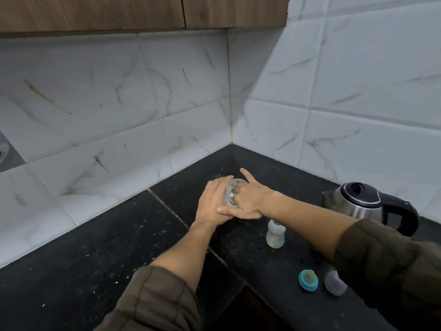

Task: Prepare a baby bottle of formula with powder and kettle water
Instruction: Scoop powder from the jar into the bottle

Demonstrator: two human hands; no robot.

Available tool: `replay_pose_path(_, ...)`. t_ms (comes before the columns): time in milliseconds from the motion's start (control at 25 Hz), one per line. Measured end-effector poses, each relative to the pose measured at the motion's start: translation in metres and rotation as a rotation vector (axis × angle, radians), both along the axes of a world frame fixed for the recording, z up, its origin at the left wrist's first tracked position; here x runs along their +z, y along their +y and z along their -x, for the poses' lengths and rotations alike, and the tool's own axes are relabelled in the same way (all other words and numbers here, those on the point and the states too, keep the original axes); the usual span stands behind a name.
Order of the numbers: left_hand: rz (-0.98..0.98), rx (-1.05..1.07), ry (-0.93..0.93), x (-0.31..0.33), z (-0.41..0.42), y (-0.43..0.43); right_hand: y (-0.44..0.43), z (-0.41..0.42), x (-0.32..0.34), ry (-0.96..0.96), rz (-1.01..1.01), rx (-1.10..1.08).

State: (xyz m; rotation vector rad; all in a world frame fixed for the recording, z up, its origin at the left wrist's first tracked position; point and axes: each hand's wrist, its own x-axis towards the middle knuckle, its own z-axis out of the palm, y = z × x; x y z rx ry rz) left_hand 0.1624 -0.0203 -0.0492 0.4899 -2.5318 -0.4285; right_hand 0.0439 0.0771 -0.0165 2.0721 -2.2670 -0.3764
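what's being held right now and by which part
The left hand grips the small clear round jar around its side; fingers of the right hand reach into its open top, hold unclear.

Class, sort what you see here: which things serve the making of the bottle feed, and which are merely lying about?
In the job: jar, gripped by the left hand, the right hand dipped into it; bottle; kettle; teal teat ring; clear cap.
Lying about: pale specks on the counter; metal fitting at the left edge.

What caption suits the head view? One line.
Left hand grips a clear jar, right hand reaches inside; open bottle and kettle stand nearby.
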Motion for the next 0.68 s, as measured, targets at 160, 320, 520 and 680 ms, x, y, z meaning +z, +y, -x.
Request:
replay_pose_path(160, 0.032, -0.007, -0.020, -0.002, 0.006, -0.003, 0.001, -0.003, 0.009, 0.009, 0.009, -0.041)
replay_pose_path(320, 0.037, -0.006, -0.025, -0.003, 0.013, -0.008, 0.002, 0.001, 0.014, -0.005, 0.052, 0.031)
replay_pose_path(520, 0.015, -0.034, 0.043, -0.004, 0.010, -0.006, 0.007, -0.006, 0.038, 0.100, 0.134, 0.052)
replay_pose_path(680, -0.022, -0.048, 0.052, -0.003, 0.013, -0.003, 0.007, -0.011, 0.038, 0.033, 0.096, -0.005)
